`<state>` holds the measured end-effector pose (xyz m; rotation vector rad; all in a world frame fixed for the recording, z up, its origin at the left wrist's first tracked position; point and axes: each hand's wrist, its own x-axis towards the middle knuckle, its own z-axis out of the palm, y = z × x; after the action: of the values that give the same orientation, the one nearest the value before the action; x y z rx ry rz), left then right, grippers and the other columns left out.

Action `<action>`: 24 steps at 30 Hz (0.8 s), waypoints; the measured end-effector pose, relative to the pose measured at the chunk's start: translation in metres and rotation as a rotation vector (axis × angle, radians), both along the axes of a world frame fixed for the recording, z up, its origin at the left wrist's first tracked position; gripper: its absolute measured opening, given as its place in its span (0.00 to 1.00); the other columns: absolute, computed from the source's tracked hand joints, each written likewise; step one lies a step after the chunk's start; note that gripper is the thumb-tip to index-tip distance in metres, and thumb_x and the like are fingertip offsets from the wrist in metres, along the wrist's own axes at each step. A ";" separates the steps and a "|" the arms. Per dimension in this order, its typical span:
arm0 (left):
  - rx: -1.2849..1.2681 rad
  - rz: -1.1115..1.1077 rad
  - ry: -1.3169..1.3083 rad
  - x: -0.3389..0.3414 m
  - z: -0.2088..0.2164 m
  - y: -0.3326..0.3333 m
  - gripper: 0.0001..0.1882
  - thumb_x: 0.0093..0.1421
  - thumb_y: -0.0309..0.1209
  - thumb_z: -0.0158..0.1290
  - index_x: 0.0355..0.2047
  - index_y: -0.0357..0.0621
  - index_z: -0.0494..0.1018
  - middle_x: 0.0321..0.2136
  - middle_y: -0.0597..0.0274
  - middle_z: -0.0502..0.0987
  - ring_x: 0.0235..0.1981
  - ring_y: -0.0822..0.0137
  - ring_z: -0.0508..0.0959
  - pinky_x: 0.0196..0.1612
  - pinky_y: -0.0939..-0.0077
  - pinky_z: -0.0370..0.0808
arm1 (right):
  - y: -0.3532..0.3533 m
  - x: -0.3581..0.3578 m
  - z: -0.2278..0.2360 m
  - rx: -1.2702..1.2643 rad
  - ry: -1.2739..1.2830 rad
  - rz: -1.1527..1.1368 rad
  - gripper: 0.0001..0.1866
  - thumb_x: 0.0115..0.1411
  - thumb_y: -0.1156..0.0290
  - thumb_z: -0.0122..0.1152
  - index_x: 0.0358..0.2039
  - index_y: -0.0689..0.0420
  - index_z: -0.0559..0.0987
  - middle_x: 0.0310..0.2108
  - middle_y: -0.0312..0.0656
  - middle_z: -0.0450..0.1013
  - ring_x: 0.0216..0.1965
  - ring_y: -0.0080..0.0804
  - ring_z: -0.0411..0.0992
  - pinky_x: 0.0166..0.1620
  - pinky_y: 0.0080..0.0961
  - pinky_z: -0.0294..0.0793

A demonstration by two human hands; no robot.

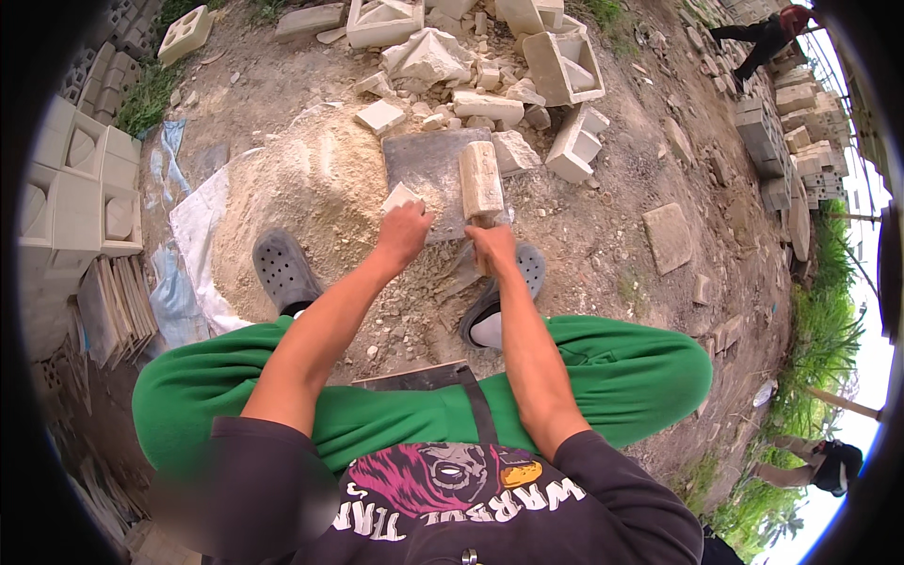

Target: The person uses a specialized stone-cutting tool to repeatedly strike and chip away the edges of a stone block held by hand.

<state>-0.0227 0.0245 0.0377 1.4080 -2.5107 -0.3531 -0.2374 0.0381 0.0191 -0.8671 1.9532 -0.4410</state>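
Observation:
My left hand (405, 232) is closed on a small pale stone piece (399, 195) at the near left part of a dark flat slab (414, 155). In my right hand (492, 247) is the short handle of a wooden mallet (480, 179), its thick, pale, dusty head pointing away from me over the slab's right side. The mallet head and the stone piece are apart. Light crumbs and dust lie on the slab. My fingers hide most of the mallet's handle and the lower part of the stone piece.
A heap of yellowish crushed stone (301, 169) lies left of the slab on a white sheet (200, 212). Broken pale blocks (428, 56) are piled beyond it. My feet in grey clogs (284, 271) flank the work spot. Stacked blocks (85, 141) stand left; two people are at the right.

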 end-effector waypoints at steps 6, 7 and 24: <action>0.176 0.045 -0.025 -0.020 -0.018 0.013 0.09 0.60 0.26 0.48 0.34 0.36 0.76 0.35 0.46 0.76 0.41 0.47 0.80 0.39 0.53 0.79 | 0.006 0.011 0.011 -0.070 -0.114 -0.084 0.15 0.46 0.67 0.70 0.27 0.68 0.81 0.18 0.43 0.76 0.15 0.32 0.75 0.20 0.30 0.75; 0.179 0.039 -0.025 -0.022 -0.018 0.013 0.09 0.60 0.26 0.48 0.34 0.36 0.76 0.35 0.46 0.76 0.41 0.47 0.80 0.39 0.53 0.79 | 0.006 0.011 0.013 -0.067 -0.112 -0.089 0.15 0.46 0.67 0.70 0.27 0.68 0.81 0.18 0.43 0.76 0.15 0.32 0.75 0.20 0.30 0.75; 0.175 0.009 0.104 -0.044 -0.040 0.008 0.06 0.57 0.24 0.50 0.31 0.36 0.77 0.35 0.44 0.75 0.38 0.43 0.81 0.39 0.52 0.79 | 0.006 0.014 0.007 -0.059 -0.146 -0.117 0.16 0.47 0.65 0.69 0.27 0.66 0.80 0.19 0.43 0.76 0.16 0.32 0.76 0.21 0.30 0.76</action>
<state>-0.0670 0.0324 -0.0026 1.4223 -2.4385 -0.6419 -0.2234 0.0441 0.0263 -0.7384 1.8697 -0.6161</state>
